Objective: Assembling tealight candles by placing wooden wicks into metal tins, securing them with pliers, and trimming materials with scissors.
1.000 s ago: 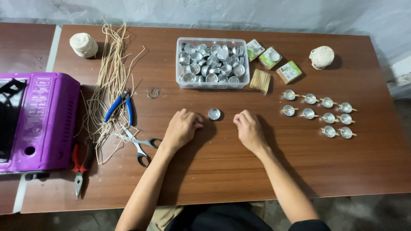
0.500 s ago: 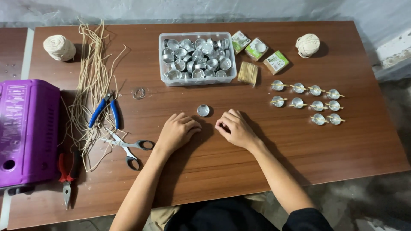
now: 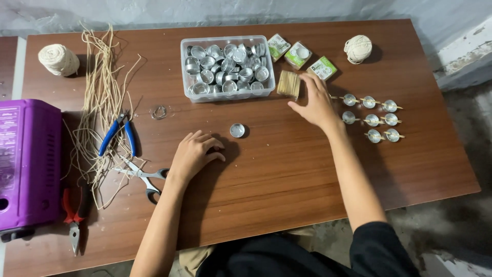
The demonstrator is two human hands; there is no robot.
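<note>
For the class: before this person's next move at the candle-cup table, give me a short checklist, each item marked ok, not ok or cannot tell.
1. Right hand has reached the stick bundle: ok, fingers at its edge.
2. Sticks gripped: cannot tell.
3. Single cup upright and free on the table: ok.
4. Left hand empty, resting near the cup: ok.
5. Finished cups out of the right arm's way: ok, beside the wrist, untouched.
6. Scissors and blue pliers away from both hands: ok.
</note>
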